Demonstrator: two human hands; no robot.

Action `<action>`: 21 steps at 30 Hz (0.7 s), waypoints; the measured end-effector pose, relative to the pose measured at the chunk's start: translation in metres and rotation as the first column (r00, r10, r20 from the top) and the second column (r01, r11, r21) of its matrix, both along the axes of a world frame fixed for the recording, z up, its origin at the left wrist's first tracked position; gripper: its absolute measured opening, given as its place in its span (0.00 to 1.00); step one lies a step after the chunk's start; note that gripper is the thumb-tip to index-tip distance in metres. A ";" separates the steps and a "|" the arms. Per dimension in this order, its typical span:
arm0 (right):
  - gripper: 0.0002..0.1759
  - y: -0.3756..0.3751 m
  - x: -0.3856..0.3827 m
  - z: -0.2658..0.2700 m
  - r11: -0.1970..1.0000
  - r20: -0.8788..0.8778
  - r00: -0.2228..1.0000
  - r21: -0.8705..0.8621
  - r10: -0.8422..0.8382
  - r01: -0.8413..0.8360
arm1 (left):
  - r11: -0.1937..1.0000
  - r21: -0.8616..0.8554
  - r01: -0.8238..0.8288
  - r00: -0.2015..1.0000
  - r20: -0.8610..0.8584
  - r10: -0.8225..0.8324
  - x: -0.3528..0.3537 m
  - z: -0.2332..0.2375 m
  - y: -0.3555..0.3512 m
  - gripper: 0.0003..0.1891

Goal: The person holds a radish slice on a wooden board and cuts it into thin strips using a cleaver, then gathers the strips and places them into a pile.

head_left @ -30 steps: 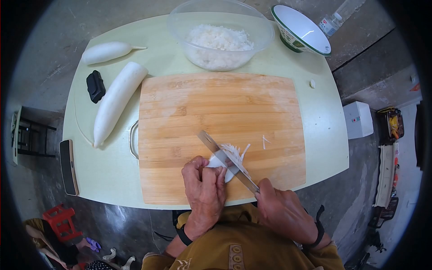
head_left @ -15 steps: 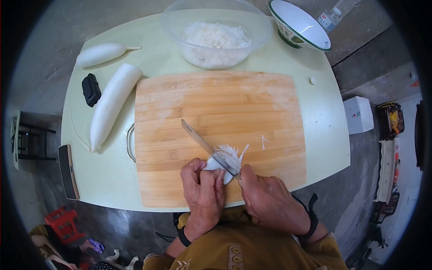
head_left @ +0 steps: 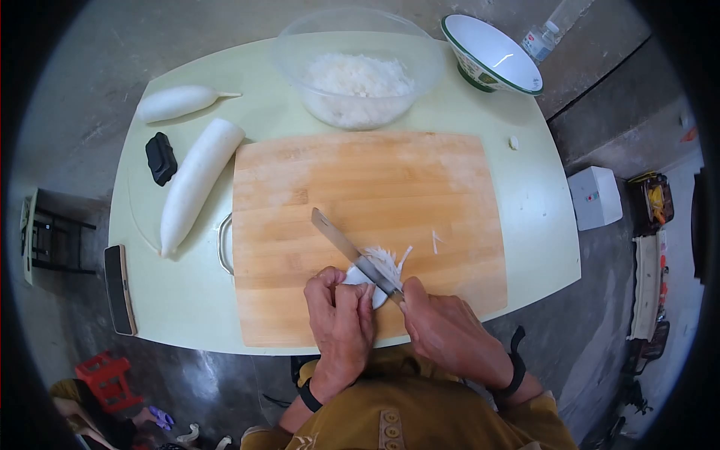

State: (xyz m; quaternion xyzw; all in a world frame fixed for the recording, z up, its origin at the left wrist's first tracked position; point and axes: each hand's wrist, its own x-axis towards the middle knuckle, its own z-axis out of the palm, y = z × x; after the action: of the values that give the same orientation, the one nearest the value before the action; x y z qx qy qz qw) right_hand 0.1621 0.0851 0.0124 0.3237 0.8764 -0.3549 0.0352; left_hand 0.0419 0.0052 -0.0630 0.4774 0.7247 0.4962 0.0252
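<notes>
My right hand (head_left: pixel 454 330) is wrapped round the handle of a kitchen knife (head_left: pixel 336 234), whose blade slants up and left across a wooden cutting board (head_left: pixel 360 176). Under the curled fingers of my left hand (head_left: pixel 339 311), a piece of white radish (head_left: pixel 355 276) is pressed against the board's near part. The blade lies right beside those fingertips, at the radish. On the blade's far side is a small heap of thin radish shreds (head_left: pixel 388 260). A few loose shreds (head_left: pixel 436 241) lie farther right.
Behind the board stands a clear plastic bowl (head_left: pixel 319 105) of white shreds, with a green-rimmed bowl (head_left: pixel 499 52) to its right. Left are a large radish (head_left: pixel 196 184), a smaller radish (head_left: pixel 176 103), a black case (head_left: pixel 160 158) and a phone (head_left: pixel 118 290). Another person shows at lower left.
The view has tilted slightly, so the table's far side sits lower in the picture. My hands, the knife and the radish piece keep nearly the same places on the board.
</notes>
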 end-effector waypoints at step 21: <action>0.08 -0.006 -0.011 -0.002 0.991 -0.043 0.997 0.114 -0.062 0.067 | 0.979 -0.085 0.187 0.971 0.168 -0.171 -0.012 0.013 -0.015 0.23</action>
State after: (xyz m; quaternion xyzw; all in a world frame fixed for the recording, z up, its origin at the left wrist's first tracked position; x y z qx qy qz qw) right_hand 0.1508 0.0788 0.0107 0.3461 0.8850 -0.3111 -0.0124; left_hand 0.0295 -0.0097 -0.0498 0.4976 0.6982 0.4917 0.1518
